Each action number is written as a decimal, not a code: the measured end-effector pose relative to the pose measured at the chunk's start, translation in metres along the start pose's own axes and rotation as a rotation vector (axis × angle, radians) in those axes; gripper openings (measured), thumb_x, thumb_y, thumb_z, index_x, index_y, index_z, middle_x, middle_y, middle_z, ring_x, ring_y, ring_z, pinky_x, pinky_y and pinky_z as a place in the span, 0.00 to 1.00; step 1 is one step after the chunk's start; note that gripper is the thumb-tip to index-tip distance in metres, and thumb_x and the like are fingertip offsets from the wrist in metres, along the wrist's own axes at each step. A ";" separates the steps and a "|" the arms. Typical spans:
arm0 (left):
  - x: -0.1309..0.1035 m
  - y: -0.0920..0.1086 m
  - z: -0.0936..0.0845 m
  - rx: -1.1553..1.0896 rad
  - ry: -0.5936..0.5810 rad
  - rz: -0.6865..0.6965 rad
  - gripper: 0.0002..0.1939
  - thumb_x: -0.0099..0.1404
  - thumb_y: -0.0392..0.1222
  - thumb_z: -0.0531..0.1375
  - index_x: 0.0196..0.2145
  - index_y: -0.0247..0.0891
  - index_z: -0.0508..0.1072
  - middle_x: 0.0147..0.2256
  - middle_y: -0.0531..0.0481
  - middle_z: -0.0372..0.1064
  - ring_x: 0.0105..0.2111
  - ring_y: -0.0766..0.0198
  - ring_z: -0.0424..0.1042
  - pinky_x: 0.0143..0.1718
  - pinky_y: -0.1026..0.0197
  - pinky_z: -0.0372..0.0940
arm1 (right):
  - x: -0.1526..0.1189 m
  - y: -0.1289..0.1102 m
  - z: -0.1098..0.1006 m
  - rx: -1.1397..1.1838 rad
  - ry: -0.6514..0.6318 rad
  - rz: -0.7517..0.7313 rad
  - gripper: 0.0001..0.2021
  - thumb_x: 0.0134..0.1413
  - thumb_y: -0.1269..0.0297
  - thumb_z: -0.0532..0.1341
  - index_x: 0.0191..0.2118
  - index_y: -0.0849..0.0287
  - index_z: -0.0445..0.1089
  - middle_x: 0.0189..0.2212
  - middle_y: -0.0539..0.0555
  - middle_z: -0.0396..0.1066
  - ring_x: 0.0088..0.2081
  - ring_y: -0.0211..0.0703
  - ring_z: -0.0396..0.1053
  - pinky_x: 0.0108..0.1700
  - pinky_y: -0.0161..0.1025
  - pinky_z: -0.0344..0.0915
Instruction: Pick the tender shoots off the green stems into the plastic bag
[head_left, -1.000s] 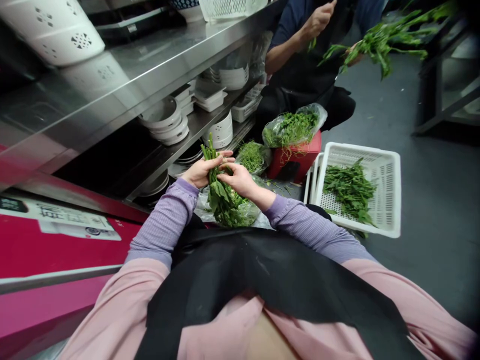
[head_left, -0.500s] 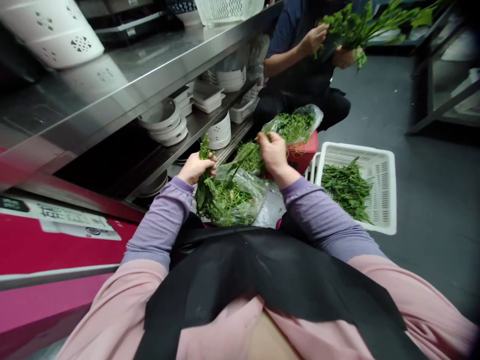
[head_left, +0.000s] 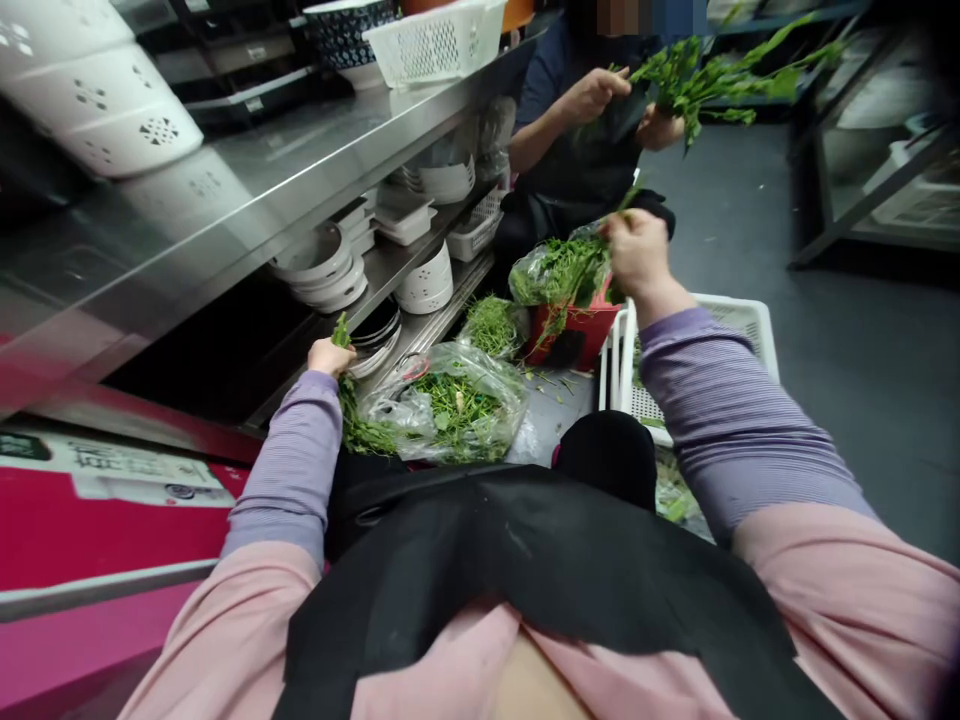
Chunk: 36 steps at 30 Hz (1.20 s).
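Observation:
My left hand [head_left: 331,358] is closed round a bunch of leafy green stems [head_left: 360,425], which hangs down beside a clear plastic bag [head_left: 390,402] of loose greens. Farther right and forward, my right hand [head_left: 637,245] pinches a thin green sprig [head_left: 581,280], whose leaves trail down to the left. That hand is above the right end of a red container [head_left: 577,335], where another bag of greens [head_left: 551,270] rests. A white plastic basket [head_left: 761,335] is partly hidden by my right forearm.
A steel shelf [head_left: 300,160] with white bowls [head_left: 330,270] and pots runs along the left. Ahead, a co-worker [head_left: 555,120] crouches with a bunch of greens [head_left: 697,85] in hand. A metal rack [head_left: 870,190] stands at the far right. Scraps lie on the floor.
My right hand has moved forward and right with the sprig, away from my left hand. My left hand has shifted left and lower with the bunch. The view has shifted slightly.

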<state>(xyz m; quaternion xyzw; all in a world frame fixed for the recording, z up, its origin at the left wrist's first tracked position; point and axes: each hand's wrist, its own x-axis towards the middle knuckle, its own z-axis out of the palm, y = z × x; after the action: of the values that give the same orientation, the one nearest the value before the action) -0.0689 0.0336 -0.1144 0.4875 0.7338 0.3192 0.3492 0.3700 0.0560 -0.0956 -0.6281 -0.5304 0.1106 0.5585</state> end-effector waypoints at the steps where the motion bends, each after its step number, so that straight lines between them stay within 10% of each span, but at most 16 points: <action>1: -0.005 0.005 0.006 -0.027 -0.014 0.019 0.11 0.42 0.31 0.66 0.26 0.31 0.70 0.15 0.56 0.59 0.15 0.72 0.56 0.17 0.67 0.49 | -0.010 -0.009 0.005 0.048 -0.158 -0.034 0.10 0.59 0.68 0.55 0.30 0.67 0.70 0.25 0.52 0.67 0.27 0.32 0.60 0.33 0.34 0.56; 6: -0.048 0.049 0.052 -0.263 -0.422 0.347 0.21 0.49 0.43 0.67 0.41 0.29 0.75 0.17 0.55 0.60 0.15 0.73 0.55 0.16 0.67 0.48 | -0.075 -0.063 0.058 0.299 -0.936 -0.215 0.11 0.54 0.63 0.58 0.30 0.66 0.72 0.20 0.47 0.62 0.24 0.30 0.57 0.29 0.31 0.54; 10: -0.073 0.075 0.068 -0.306 -0.566 0.508 0.19 0.51 0.47 0.67 0.38 0.31 0.75 0.18 0.54 0.60 0.15 0.73 0.56 0.16 0.68 0.49 | -0.100 -0.085 0.084 0.407 -1.191 -0.257 0.13 0.52 0.60 0.59 0.33 0.67 0.73 0.21 0.47 0.63 0.24 0.30 0.56 0.28 0.31 0.53; 22: -0.070 0.069 0.035 -0.221 -0.258 0.641 0.09 0.53 0.42 0.64 0.25 0.33 0.70 0.19 0.51 0.67 0.13 0.73 0.58 0.14 0.69 0.53 | -0.152 -0.065 0.096 0.090 -0.833 -0.334 0.13 0.52 0.65 0.55 0.30 0.67 0.75 0.19 0.49 0.66 0.24 0.33 0.58 0.30 0.31 0.53; 26: -0.072 0.070 0.018 -0.219 -0.211 0.675 0.10 0.53 0.42 0.64 0.25 0.34 0.68 0.18 0.51 0.66 0.13 0.73 0.58 0.14 0.70 0.52 | -0.153 -0.047 0.118 0.036 -0.704 -0.091 0.15 0.52 0.64 0.53 0.25 0.66 0.73 0.18 0.50 0.65 0.23 0.34 0.60 0.28 0.32 0.54; 30: -0.074 0.076 -0.004 -0.338 -0.075 0.648 0.11 0.52 0.43 0.66 0.26 0.35 0.68 0.19 0.53 0.65 0.13 0.74 0.57 0.13 0.69 0.52 | -0.147 0.005 0.133 -0.181 -0.636 0.249 0.15 0.55 0.67 0.51 0.34 0.65 0.75 0.27 0.55 0.74 0.31 0.38 0.68 0.34 0.32 0.61; 36: -0.063 0.088 -0.018 -0.450 -0.101 0.484 0.08 0.52 0.37 0.65 0.25 0.35 0.67 0.18 0.53 0.64 0.14 0.73 0.57 0.13 0.68 0.51 | -0.145 0.028 0.127 -0.290 -0.775 0.150 0.25 0.49 0.67 0.62 0.55 0.67 0.67 0.35 0.60 0.75 0.38 0.42 0.70 0.42 0.34 0.62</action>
<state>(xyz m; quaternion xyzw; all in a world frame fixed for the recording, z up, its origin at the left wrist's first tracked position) -0.0222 0.0002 -0.0202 0.5735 0.4895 0.5223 0.3983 0.2322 0.0208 -0.2291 -0.6491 -0.6640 0.3034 0.2138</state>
